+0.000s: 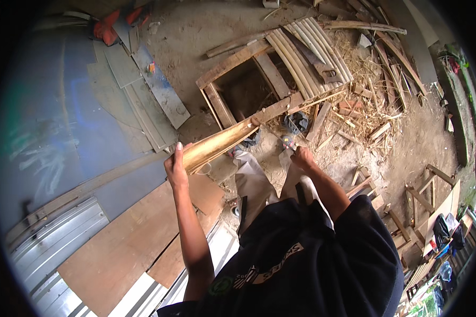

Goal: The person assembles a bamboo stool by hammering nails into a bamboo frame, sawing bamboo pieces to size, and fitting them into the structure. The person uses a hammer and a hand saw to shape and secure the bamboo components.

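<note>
Bare dirt floor point(195, 31) strewn with wood scraps fills the upper frame; your left hand point(175, 166) grips the near end of a split bamboo length point(222, 141) at centre, its far end on a wooden frame point(259, 79); your right hand point(301, 156) clenches a small tool point(286, 141).

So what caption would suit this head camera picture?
Left hand grips a split bamboo piece resting on a wooden frame; right hand holds a small tool.
</note>
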`<move>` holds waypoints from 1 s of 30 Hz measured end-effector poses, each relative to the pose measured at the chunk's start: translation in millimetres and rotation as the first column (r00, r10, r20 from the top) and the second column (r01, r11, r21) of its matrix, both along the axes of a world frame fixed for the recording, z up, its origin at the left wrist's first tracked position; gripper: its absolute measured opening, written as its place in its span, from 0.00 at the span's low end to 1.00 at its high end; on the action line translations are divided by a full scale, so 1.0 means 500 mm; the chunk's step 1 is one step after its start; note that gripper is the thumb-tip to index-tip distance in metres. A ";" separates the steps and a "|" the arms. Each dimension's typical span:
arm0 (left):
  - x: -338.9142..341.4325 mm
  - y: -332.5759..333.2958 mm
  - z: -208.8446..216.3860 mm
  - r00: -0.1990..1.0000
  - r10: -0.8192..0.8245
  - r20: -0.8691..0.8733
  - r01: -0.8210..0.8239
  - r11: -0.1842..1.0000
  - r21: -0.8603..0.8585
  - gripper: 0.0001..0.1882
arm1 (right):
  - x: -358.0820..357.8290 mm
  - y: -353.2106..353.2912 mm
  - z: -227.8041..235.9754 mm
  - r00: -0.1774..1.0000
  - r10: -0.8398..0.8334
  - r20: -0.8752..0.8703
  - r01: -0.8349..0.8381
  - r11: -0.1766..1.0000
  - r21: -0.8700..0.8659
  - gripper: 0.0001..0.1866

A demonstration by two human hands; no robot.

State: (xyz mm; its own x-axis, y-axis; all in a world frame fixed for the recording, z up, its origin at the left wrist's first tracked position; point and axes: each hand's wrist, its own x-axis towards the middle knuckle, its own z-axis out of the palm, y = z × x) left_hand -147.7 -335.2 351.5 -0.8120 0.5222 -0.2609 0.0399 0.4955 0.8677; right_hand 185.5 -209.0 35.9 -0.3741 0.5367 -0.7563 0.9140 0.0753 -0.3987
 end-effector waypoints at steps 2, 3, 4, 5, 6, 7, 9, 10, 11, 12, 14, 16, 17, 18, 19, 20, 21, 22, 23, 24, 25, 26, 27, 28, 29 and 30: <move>0.001 0.003 0.000 0.999 -0.022 -0.023 0.022 1.000 0.002 0.29 | -0.001 0.001 -0.004 0.995 -0.082 -0.057 0.083 0.997 0.009 0.17; 0.003 0.000 0.002 0.999 -0.029 -0.032 0.029 1.000 -0.010 0.28 | -0.002 0.002 -0.004 0.993 -0.107 -0.043 0.106 0.994 -0.039 0.18; 0.004 -0.001 0.002 1.000 -0.020 -0.017 0.020 1.000 -0.023 0.30 | -0.006 0.002 -0.003 0.993 -0.112 0.029 0.115 0.983 -0.143 0.18; 0.004 -0.005 0.003 1.000 -0.018 -0.002 0.018 0.999 -0.036 0.31 | -0.009 0.007 0.000 0.996 -0.088 -0.011 0.087 0.993 -0.080 0.18; 0.001 -0.004 0.000 1.000 -0.017 0.012 0.017 1.000 -0.025 0.32 | -0.013 0.009 0.006 0.994 -0.096 -0.043 0.093 0.993 -0.068 0.18; -0.005 -0.003 -0.002 0.999 0.015 0.049 -0.014 1.000 -0.016 0.34 | -0.015 0.015 0.015 0.993 -0.095 -0.074 0.091 0.994 -0.055 0.19; -0.016 -0.008 -0.009 0.987 0.089 0.137 -0.091 0.996 0.006 0.37 | -0.014 0.028 0.041 0.979 -0.152 -0.135 0.145 0.988 -0.057 0.22; -0.022 -0.008 -0.016 0.962 0.187 0.199 -0.214 0.969 0.122 0.38 | -0.011 0.036 0.058 0.962 -0.187 -0.200 0.175 0.982 -0.077 0.23; -0.027 -0.005 -0.025 0.923 0.272 0.271 -0.337 0.913 0.231 0.39 | -0.002 0.048 0.075 0.956 -0.219 -0.195 0.192 0.970 -0.149 0.24; -0.030 -0.002 -0.033 0.873 0.335 0.355 -0.451 0.831 0.324 0.41 | 0.007 0.060 0.091 0.953 -0.260 -0.155 0.225 0.951 -0.212 0.25; -0.032 -0.001 -0.047 0.835 0.359 0.417 -0.544 0.654 0.526 0.45 | 0.032 0.082 0.116 0.976 -0.141 -0.167 0.120 0.984 -0.131 0.29; -0.019 0.014 -0.068 0.855 0.395 0.337 -0.511 0.519 0.686 0.45 | 0.062 0.102 0.123 0.988 0.013 -0.151 -0.011 1.000 0.015 0.32; -0.014 0.023 -0.077 0.861 0.435 0.264 -0.485 0.544 0.684 0.40 | 0.078 0.107 0.120 0.986 0.109 -0.128 -0.096 0.990 0.107 0.33; -0.007 0.037 -0.088 0.894 0.439 0.091 -0.366 0.597 0.714 0.33 | 0.093 0.113 0.112 0.974 0.193 -0.122 -0.164 0.963 0.215 0.34; -0.004 0.046 -0.094 0.915 0.403 -0.016 -0.270 0.640 0.719 0.31 | 0.107 0.115 0.102 0.958 0.284 -0.050 -0.259 0.923 0.286 0.35; -0.004 0.055 -0.099 0.925 0.361 -0.123 -0.177 0.691 0.701 0.29 | 0.121 0.115 0.091 0.898 0.438 -0.037 -0.412 0.867 0.282 0.34; -0.009 0.070 -0.104 0.945 0.325 -0.030 -0.192 0.627 0.755 0.28 | 0.132 0.115 0.081 0.950 0.310 -0.047 -0.284 0.915 0.287 0.34; -0.016 0.083 -0.109 0.949 0.316 0.017 -0.214 0.601 0.770 0.29 | 0.143 0.110 0.075 0.981 0.192 0.031 -0.193 0.944 0.269 0.34; -0.024 0.097 -0.114 0.953 0.296 0.059 -0.229 0.580 0.782 0.29 | 0.148 0.109 0.074 0.914 0.407 0.004 -0.386 0.864 0.322 0.33; -0.032 0.111 -0.120 0.958 0.274 0.087 -0.230 0.550 0.803 0.29 | 0.154 0.101 0.079 0.951 0.298 -0.085 -0.254 0.907 0.335 0.32; -0.042 0.128 -0.127 0.956 0.259 0.138 -0.260 0.529 0.808 0.30 | 0.154 0.098 0.091 0.977 0.188 -0.101 -0.145 0.932 0.331 0.30; -0.051 0.140 -0.134 0.959 0.229 0.168 -0.264 0.500 0.825 0.30 | 0.151 0.090 0.110 0.995 0.074 -0.072 -0.048 0.949 0.311 0.29; -0.065 0.151 -0.138 0.965 0.217 0.147 -0.240 0.509 0.826 0.30 | 0.146 0.086 0.135 0.985 0.058 -0.166 0.001 0.943 0.333 0.27; -0.081 0.161 -0.143 0.973 0.194 0.122 -0.208 0.525 0.825 0.30 | 0.138 0.079 0.166 0.978 0.023 -0.208 0.048 0.942 0.333 0.26; -0.096 0.169 -0.147 0.979 0.164 0.119 -0.188 0.518 0.834 0.30 | 0.125 0.075 0.197 0.965 -0.012 -0.260 0.103 0.935 0.338 0.24; -0.115 0.180 -0.153 0.985 0.131 0.116 -0.167 0.515 0.841 0.30 | 0.108 0.073 0.226 0.958 -0.024 -0.286 0.120 0.939 0.323 0.22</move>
